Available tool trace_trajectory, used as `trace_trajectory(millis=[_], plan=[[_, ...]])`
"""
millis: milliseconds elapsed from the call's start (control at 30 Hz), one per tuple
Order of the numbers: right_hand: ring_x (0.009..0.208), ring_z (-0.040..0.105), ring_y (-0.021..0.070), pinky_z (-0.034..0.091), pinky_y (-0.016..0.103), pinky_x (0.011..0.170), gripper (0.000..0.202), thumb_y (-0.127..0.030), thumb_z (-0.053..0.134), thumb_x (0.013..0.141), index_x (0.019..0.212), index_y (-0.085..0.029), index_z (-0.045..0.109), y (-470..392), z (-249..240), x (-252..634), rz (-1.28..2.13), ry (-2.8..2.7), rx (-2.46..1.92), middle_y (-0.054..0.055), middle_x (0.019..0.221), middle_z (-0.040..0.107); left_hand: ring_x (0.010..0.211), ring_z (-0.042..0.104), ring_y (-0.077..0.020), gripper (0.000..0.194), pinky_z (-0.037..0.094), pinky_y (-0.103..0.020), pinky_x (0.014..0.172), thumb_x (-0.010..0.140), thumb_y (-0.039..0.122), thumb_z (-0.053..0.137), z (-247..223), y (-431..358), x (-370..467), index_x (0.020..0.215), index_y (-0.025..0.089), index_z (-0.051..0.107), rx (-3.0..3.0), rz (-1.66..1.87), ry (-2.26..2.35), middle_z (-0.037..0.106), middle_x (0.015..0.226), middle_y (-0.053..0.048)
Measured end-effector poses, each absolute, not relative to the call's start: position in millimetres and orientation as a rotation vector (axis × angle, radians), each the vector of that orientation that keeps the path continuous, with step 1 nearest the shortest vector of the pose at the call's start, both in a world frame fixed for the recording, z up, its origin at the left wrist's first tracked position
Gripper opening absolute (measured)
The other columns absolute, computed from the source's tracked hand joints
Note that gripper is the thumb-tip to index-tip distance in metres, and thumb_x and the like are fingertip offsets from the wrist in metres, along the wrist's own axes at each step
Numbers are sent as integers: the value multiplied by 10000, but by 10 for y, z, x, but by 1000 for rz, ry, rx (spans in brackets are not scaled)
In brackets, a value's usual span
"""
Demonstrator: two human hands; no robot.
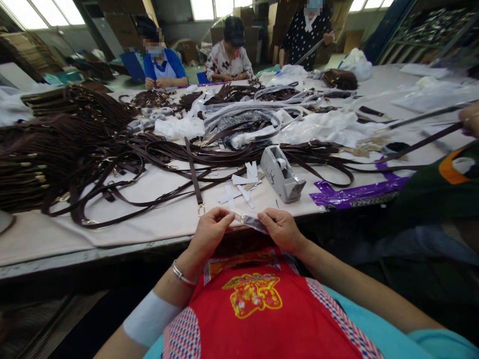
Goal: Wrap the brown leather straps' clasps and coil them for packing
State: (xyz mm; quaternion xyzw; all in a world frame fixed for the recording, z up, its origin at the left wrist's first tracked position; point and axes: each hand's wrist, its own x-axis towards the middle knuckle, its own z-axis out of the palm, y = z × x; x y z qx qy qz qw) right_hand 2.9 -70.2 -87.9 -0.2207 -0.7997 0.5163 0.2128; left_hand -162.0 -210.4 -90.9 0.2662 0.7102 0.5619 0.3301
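My left hand [211, 230] is at the table's front edge, thumb and finger closed on a small gold-coloured metal fitting at one end of a short strap piece. My right hand [282, 229] pinches the other end of this strap piece [255, 223], which looks greyish and shiny, perhaps wrapped in film. Its exact kind is hard to make out. Just beyond my left hand lies a dark brown strap [192, 172] with a metal ring [201, 209] at its near end. White paper strips [245, 187] and a grey tape dispenser [282, 174] lie beyond my hands.
Stacked dark brown leather goods [56, 134] fill the left side. Tangled straps [168, 154] and white plastic wrapping [322, 127] cover the middle. Purple tape [355, 193] runs along the right edge. A co-worker's hand [470, 119] holds a strap at right. Several people work across the table.
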Motion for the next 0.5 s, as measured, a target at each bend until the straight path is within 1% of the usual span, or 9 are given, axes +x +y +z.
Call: trace_trajectory(millis=[100,167,233,300,333,400,500], plan=[[571,410,118,322,250,535,481,-539,481,943,626,-180,532,-678,-909,45,1492,-2259,-620,-19,578,450,705,649,-149,263,576,-286,676,812,423,688,-851,-2120,-1637,825,165,642,810,1467,1933,674,818,-16],[560,434,121,339,246,523,471,-536,477,942,651,-177,563,-663,-934,63,1561,-2278,-640,-17,566,480,720,654,-158,205,568,-295,704,856,378,635,-778,-2142,-1655,816,177,647,1017,1357,2119,692,844,-32],[588,496,131,385,244,541,420,-513,491,938,748,-165,634,-651,-965,88,1651,-2269,-639,-3,614,560,743,652,-176,170,553,-309,742,895,323,576,-700,-2162,-1687,810,190,640,1301,1201,2322,689,819,-47],[667,575,150,450,254,602,346,-471,553,908,955,-153,682,-640,-1003,119,1766,-2243,-615,23,757,655,807,656,-202,157,546,-334,794,920,265,520,-631,-2173,-1729,820,193,617,1600,1074,2435,685,837,-74],[707,607,160,478,265,636,362,-447,594,882,1075,-151,670,-632,-1024,136,1829,-2236,-606,37,840,684,854,661,-214,157,547,-348,820,928,238,493,-603,-2176,-1750,827,189,602,1728,1032,2451,688,878,-94],[777,651,182,519,296,696,499,-398,665,826,1255,-151,599,-610,-1064,174,1917,-2259,-601,64,980,705,972,665,-232,159,548,-370,882,938,188,448,-558,-2180,-1786,844,180,576,1910,973,2441,689,997,-140],[941,664,230,531,355,826,619,-356,730,771,1333,-162,559,-550,-1101,234,1811,-2387,-585,97,1156,686,1140,632,-241,156,535,-390,967,936,137,427,-505,-2192,-1817,843,180,544,2027,917,2443,664,1152,-181]])
